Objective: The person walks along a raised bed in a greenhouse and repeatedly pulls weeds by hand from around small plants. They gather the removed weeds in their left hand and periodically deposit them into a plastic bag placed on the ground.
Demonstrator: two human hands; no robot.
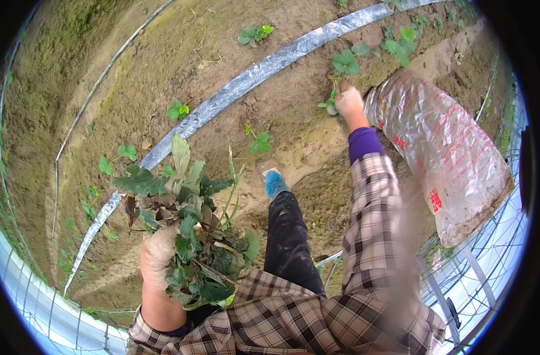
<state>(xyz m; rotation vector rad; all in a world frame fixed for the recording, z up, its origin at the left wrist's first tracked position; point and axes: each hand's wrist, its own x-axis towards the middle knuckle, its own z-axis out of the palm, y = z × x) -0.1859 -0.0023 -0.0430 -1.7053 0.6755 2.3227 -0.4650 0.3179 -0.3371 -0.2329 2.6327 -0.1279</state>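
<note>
My left hand (159, 248) clutches a thick bunch of leaves (207, 262), green ones mixed with brown, withered ones and a few grass blades. The bunch hides most of the fingers. Out to the right, my right hand (350, 104) reaches down to a small strawberry plant (329, 104) in the soil. Its fingers close at the plant's stems, partly hidden by the hand. Just beyond the fingertips grows a larger strawberry leaf (345, 62). A translucent plastic bag (447, 155) with red printing lies beside my right forearm.
A flat grey irrigation hose (252, 75) curves along the soil bed (225, 111). A thinner line (105, 73) runs farther left. Young strawberry plants (261, 143) dot the bed. My foot in a blue covering (275, 183) stands on the soil. Wire mesh (483, 275) edges the lower right.
</note>
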